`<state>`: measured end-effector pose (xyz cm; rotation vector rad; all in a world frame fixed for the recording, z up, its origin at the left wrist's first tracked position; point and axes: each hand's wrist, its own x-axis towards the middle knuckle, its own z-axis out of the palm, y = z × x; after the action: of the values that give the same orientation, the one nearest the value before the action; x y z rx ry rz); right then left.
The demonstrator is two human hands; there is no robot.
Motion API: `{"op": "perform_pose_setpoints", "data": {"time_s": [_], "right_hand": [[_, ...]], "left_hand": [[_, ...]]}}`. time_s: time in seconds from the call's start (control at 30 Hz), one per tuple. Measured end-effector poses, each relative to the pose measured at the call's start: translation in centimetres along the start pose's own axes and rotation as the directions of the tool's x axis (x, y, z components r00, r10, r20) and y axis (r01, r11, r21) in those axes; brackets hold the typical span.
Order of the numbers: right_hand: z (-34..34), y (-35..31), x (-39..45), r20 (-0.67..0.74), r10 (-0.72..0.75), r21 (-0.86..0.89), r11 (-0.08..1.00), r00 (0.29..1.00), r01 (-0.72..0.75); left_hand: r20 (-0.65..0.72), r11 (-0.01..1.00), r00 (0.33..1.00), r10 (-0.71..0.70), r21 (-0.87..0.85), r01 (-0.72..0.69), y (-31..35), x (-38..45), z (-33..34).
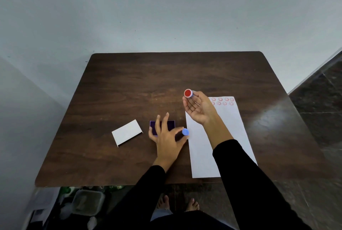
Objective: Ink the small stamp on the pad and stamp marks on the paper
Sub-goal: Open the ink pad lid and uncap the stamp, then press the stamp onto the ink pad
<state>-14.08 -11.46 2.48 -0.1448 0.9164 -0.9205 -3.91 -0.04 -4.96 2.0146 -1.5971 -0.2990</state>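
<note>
Pinched at my right hand's [199,108] fingertips is the stamp [188,93], lifted clear of the table [129,85] with its round red face turned up toward me; the palm faces up too and the other fingers are loosely curled. That hand hovers over the far left corner of the paper [233,127], a long white strip lying on the right half of the table. Two rows of red smiley marks [222,101] sit along the paper's far end, partly hidden behind the hand.

My left hand [167,138] lies spread over the purple pad [171,124], fingers fanned across it, while thumb and forefinger hold a small blue cap [185,132] just off the pad's right edge, close to the paper's left edge. Left of the pad, apart from it, rests a white lid [127,132], tilted at an angle. Both sleeves are black.
</note>
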Motion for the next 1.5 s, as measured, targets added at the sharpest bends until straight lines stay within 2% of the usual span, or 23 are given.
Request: {"op": "perform_pose_setpoints", "data": {"time_s": [0.17, 0.5, 0.63, 0.77, 0.87, 0.93, 1.03, 1.1, 1.2, 1.3, 1.5], "right_hand": [[-0.6, 0.6, -0.3, 0.088, 0.054, 0.187, 0.980, 0.995, -0.069], [-1.0, 1.5, -0.1, 0.102, 0.076, 0.238, 0.966, 0.992, -0.098], [-1.6, 1.9, 0.2, 0.084, 0.088, 0.222, 0.970, 0.993, -0.105], [-1.6, 2.5, 0.5, 0.036, 0.036, 0.122, 0.992, 0.999, -0.040], [-0.9, 3.4, 0.6, -0.013, -0.102, -0.218, 0.971, 0.995, 0.097], [-0.3, 4.5, 0.6, -0.007, -0.211, -0.479, 0.859, 0.977, 0.182], [0.2, 6.3, 0.8, 0.050, -0.362, -0.808, 0.533, 0.931, 0.251], [0.3, 7.6, 0.9, 0.130, -0.435, -0.904, 0.317, 0.891, 0.287], [0.2, 9.4, 0.9, 0.220, -0.490, -0.946, 0.102, 0.843, 0.307], [0.2, 10.5, 0.9, 0.248, -0.492, -0.958, 0.002, 0.835, 0.286], [0.6, 11.3, 0.8, 0.262, -0.476, -0.965, -0.117, 0.840, 0.235]], "left_hand": [[0.015, 0.996, 0.999, 0.036, 0.082, -0.037, -0.4, -1.2, 0.9], [-0.002, 0.994, 0.998, 0.055, 0.099, -0.055, -1.3, -1.7, 1.5], [-0.008, 0.995, 0.997, -0.081, 0.060, 0.081, -3.0, -1.2, 0.7], [-0.042, 0.986, 0.985, -0.168, -0.028, 0.167, -4.7, -1.2, -0.1], [-0.046, 0.981, 0.982, -0.184, 0.050, 0.186, -5.5, -1.0, -0.3], [-0.030, 0.967, 0.981, -0.191, 0.168, 0.194, -5.7, -0.8, -0.2], [-0.032, 0.940, 0.983, -0.179, 0.289, 0.181, -5.8, -0.7, -0.1], [-0.028, 0.936, 0.985, -0.172, 0.306, 0.172, -5.8, -0.6, -0.1], [0.013, 0.939, 0.984, -0.176, 0.304, 0.163, -5.9, -0.6, -0.1], [0.043, 0.937, 0.983, -0.179, 0.313, 0.157, -6.0, -0.6, -0.2], [0.075, 0.934, 0.982, -0.175, 0.329, 0.141, -6.1, -0.7, -0.2]]}}
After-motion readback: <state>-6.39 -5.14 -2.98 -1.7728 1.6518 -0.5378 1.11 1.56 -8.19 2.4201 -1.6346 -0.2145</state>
